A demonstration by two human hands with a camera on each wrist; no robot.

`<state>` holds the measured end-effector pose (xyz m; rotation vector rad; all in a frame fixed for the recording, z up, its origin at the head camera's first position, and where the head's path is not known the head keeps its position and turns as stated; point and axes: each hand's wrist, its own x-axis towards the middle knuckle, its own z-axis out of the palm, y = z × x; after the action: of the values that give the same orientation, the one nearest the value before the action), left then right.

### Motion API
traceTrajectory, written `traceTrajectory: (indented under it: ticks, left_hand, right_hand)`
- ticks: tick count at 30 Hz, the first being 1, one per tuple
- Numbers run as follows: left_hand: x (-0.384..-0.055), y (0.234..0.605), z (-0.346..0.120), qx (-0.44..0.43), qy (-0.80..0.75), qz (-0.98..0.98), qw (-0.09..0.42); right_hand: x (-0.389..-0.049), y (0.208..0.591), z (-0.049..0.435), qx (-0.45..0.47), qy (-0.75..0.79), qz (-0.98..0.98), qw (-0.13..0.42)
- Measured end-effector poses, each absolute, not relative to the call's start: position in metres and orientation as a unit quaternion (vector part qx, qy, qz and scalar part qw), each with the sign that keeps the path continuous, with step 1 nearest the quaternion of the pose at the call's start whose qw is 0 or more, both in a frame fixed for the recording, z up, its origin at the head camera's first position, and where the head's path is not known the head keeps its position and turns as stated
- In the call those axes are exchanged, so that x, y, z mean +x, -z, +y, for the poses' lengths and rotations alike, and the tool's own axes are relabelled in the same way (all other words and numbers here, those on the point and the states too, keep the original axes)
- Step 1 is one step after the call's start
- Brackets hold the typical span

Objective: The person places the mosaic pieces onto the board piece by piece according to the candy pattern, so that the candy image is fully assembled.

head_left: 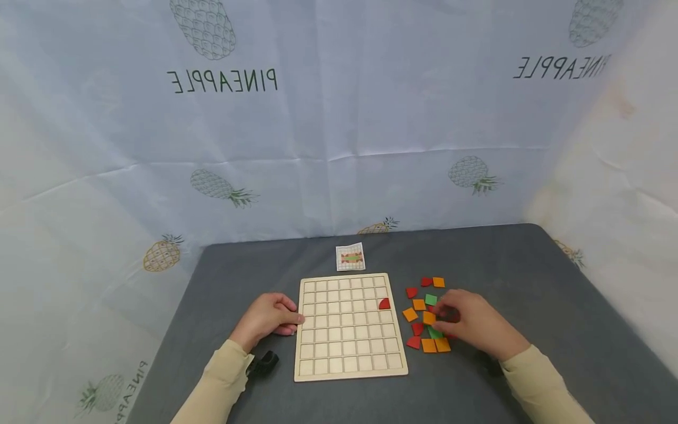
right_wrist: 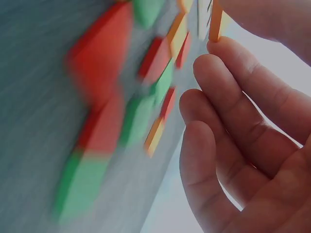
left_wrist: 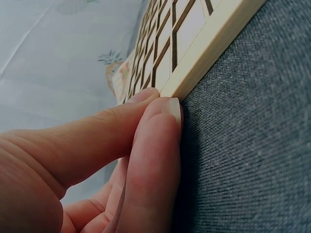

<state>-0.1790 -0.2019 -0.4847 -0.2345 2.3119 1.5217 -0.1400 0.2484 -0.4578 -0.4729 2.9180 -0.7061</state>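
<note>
A wooden grid board (head_left: 346, 327) lies on the dark grey table, and one red quarter-round piece (head_left: 384, 304) sits in a cell near its right edge. My left hand (head_left: 269, 321) pinches the board's left edge between thumb and forefinger; in the left wrist view the thumb (left_wrist: 87, 141) is on top. Over the loose pieces at the right, my right hand (head_left: 474, 324) holds an orange square tile (right_wrist: 217, 22) between thumb and forefinger. The other fingers (right_wrist: 228, 111) are slightly bent and hold nothing. Part of the pile is hidden beneath this hand.
Several loose red, green and orange pieces (head_left: 429, 345) lie to the right of the board. A small printed pattern card (head_left: 351, 257) is behind the board. A pineapple-print cloth (head_left: 328, 118) hangs at the table's back and sides.
</note>
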Motion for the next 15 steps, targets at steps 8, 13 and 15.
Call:
traceTrajectory:
  ticks: [8,13,15]
  left_hand:
    - [-0.176,0.488,-0.205,-0.072,-0.543,0.817,0.179]
    - [-0.176,0.487,-0.205,-0.069,-0.546,0.815,0.180]
    - [-0.177,0.487,-0.206,-0.068,-0.548,0.814,0.179]
  right_hand:
    - [-0.165,0.464,0.199,-0.200,0.259,0.943,0.062]
    - [-0.168,0.468,0.181,-0.219,0.250,0.942,0.046]
    - [-0.169,0.470,0.177,-0.221,0.243,0.944,0.040]
